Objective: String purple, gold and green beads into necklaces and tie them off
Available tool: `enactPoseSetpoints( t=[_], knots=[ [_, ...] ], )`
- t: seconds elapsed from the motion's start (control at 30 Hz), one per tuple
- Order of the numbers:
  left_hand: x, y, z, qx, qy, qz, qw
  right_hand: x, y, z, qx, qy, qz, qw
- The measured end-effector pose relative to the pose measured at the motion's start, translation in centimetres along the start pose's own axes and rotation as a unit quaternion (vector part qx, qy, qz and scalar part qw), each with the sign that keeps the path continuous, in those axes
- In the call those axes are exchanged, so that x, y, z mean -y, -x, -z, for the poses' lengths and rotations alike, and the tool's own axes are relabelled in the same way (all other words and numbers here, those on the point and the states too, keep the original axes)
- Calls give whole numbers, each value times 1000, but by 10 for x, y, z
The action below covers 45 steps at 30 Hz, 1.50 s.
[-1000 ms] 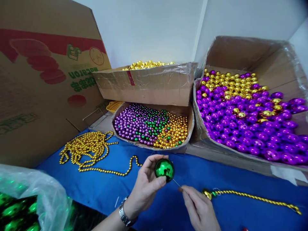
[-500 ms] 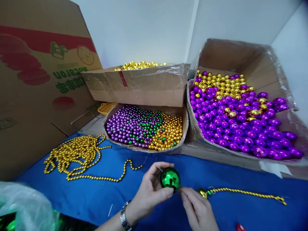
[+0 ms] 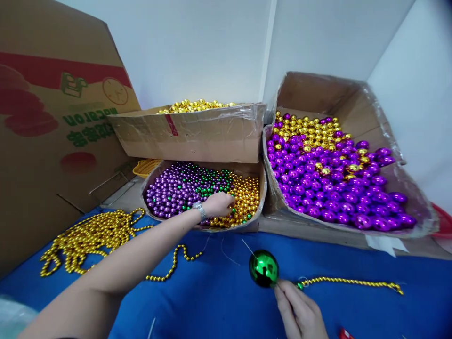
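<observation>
My left hand (image 3: 219, 204), a watch on its wrist, reaches into the low cardboard box of small beads (image 3: 259, 188), its fingers curled down on the gold beads near the green ones. Whether it holds a bead is hidden. My right hand (image 3: 300, 313) pinches right under a shiny green ball (image 3: 263, 268) that is threaded on a thin wire (image 3: 247, 246), above the blue cloth. A twisted gold cord (image 3: 349, 282) with a small green bead at its end lies just right of the ball.
A big box of purple and gold balls (image 3: 388, 141) stands at right. A box of gold beads (image 3: 190, 136) sits above the small-bead box. A gold bead chain (image 3: 92, 233) lies heaped at left on the blue cloth (image 3: 212, 301), beside a large printed carton (image 3: 52, 141).
My left hand let go of the green ball and stretched forward into the small-bead box. The right hand now holds the ball alone. The view tilted and shifted left.
</observation>
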<state>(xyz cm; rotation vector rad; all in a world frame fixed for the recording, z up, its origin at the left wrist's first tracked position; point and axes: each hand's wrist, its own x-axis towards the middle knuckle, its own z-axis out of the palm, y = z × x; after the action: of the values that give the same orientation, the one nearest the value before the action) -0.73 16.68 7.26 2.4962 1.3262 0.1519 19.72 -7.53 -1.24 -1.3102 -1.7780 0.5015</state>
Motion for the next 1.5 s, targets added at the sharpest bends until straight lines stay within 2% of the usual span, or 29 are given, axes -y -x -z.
enactPoseSetpoints(
  t=[0.1,0.23,0.37,0.47,0.5,0.53,0.57,0.63,0.67,0.7,0.77,0.87,0.97,1.13,1.2,1.3,1.43,1.5],
  knots=[
    [3,-10,-14,30,-18,6,999,-2,1,4,1,11,-2,1000],
    [3,-10,-24,27,10,18,999,-2,-1,7,-3,14,10,1000],
    [-4,0,-13,-2,107,11,994,1,-6,7,-11,18,5,1000],
    [-17,21,0,-22,204,-5,979,5,-10,9,-31,15,-3,999],
    [-22,30,2,-25,267,-9,963,7,-12,10,-35,14,-3,999],
    [-27,39,4,-27,353,-8,935,8,-14,11,-37,16,-4,999],
    [-31,48,4,-24,453,-3,891,9,-15,11,-36,19,-4,999],
    [-40,63,3,-13,636,21,771,11,-18,12,-33,30,-4,999],
    [-43,69,1,-7,692,34,721,11,-18,12,-33,35,-3,999],
    [-46,73,-1,-1,719,44,694,12,-19,12,-33,41,-3,999],
    [-50,79,-5,5,738,58,673,13,-19,12,-32,52,-3,998],
    [-52,81,-9,9,747,66,661,13,-19,11,-32,67,-9,997],
    [-53,81,-11,13,747,63,661,12,-18,10,-25,70,-12,997],
    [-55,83,-9,11,729,55,683,11,-17,12,-17,85,-8,996],
    [-57,84,-7,-7,702,47,711,11,-17,12,-25,108,6,994],
    [-62,88,-8,-20,633,21,774,9,-18,7,-35,123,17,992],
    [-72,93,-22,15,533,13,846,0,-12,-7,-7,65,-62,996],
    [-75,93,-31,-5,475,-8,880,-9,-6,-11,21,54,-85,995]
  ],
)
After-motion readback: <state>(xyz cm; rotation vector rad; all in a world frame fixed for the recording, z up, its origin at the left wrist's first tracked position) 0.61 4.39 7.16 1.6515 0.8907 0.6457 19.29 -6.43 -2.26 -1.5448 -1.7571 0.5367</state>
